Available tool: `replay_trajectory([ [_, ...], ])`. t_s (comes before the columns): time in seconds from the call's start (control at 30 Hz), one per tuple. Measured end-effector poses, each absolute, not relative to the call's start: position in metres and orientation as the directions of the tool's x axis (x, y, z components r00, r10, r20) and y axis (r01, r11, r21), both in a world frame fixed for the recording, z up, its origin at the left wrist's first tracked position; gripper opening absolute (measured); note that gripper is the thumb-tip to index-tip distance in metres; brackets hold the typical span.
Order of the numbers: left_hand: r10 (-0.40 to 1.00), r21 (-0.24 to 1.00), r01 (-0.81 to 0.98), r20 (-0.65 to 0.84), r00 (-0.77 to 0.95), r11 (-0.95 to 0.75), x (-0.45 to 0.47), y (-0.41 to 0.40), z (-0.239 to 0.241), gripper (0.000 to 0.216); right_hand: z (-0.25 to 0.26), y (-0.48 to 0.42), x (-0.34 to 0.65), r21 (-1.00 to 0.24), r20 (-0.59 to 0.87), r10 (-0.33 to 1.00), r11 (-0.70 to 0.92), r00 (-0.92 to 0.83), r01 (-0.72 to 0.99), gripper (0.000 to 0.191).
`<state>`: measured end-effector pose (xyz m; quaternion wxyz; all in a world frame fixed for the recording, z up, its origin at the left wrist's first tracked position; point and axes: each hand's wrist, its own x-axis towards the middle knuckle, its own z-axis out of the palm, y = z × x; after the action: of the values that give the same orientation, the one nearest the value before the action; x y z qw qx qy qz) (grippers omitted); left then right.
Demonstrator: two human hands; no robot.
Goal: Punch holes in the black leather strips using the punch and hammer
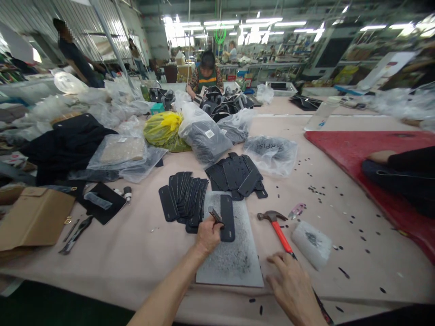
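My left hand (208,236) is closed around a short metal punch (215,214), held tilted over a black strap-shaped piece (227,217) with rounded corners. That piece lies on a grey board (234,265) speckled with dark bits. Beside the board's right edge, my right hand (294,285) is open, fingers apart, over the handle of a claw hammer (281,235) with an orange-red grip. Part of the handle is hidden under this hand. A fanned row of black pieces (185,197) lies left of the board, and a looser pile of them (234,172) lies behind it.
Right of the hammer are a white block (311,244), pink thread snips (297,210) and scattered black cut-outs. Plastic bags (204,133) and a yellow bag (165,131) stand behind. A co-worker's arm (411,158) rests on a red board (353,156). A tan case (36,217) sits left.
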<state>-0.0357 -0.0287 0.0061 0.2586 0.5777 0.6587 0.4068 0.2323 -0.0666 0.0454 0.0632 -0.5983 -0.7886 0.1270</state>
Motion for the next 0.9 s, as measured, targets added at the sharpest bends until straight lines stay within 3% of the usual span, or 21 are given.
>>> replay_trajectory([
  [0.07, 0.969, 0.849, 0.529, 0.141, -0.203, -0.012, -0.036, -0.029, 0.006, 0.021, 0.049, -0.056, 0.206, -0.410, -0.040, 0.967, 0.215, -0.253, 0.887, 0.026],
  [0.13, 0.962, 0.872, 0.489, 0.167, -0.217, -0.041, -0.036, -0.030, 0.006, 0.022, 0.054, -0.041, 0.168, -0.464, -0.021, 0.978, 0.174, -0.208, 0.869, 0.030],
  [0.33, 0.878, 0.896, 0.444, 0.228, -0.421, -0.020, -0.039, -0.039, 0.008, 0.021, 0.061, -0.007, 0.081, -0.267, -0.032, 0.985, 0.157, -0.172, 0.951, 0.040],
  [0.43, 0.850, 0.915, 0.401, 0.187, -0.493, 0.032, -0.040, -0.045, 0.010, 0.020, 0.058, -0.003, 0.078, -0.255, -0.114, 0.984, 0.104, -0.136, 0.961, 0.038],
  [0.53, 0.848, 0.933, 0.354, 0.131, -0.514, 0.070, -0.040, -0.049, 0.010, 0.019, 0.051, -0.004, 0.085, -0.339, -0.197, 0.971, 0.066, -0.139, 0.938, 0.029],
  [0.67, 0.856, 0.934, 0.346, 0.107, -0.505, 0.087, -0.041, -0.049, 0.009, 0.018, 0.048, 0.007, 0.097, -0.619, -0.151, 0.967, 0.069, -0.205, 0.783, 0.011],
  [0.73, 0.859, 0.937, 0.340, 0.107, -0.500, 0.081, -0.041, -0.048, 0.009, 0.018, 0.055, 0.030, 0.103, -0.692, -0.106, 0.969, 0.091, -0.225, 0.716, 0.019],
  [0.9, 0.866, 0.954, 0.296, 0.106, -0.489, 0.051, -0.042, -0.048, 0.010, 0.023, 0.079, 0.124, 0.119, -0.668, -0.034, 0.994, 0.054, -0.103, 0.742, 0.049],
])
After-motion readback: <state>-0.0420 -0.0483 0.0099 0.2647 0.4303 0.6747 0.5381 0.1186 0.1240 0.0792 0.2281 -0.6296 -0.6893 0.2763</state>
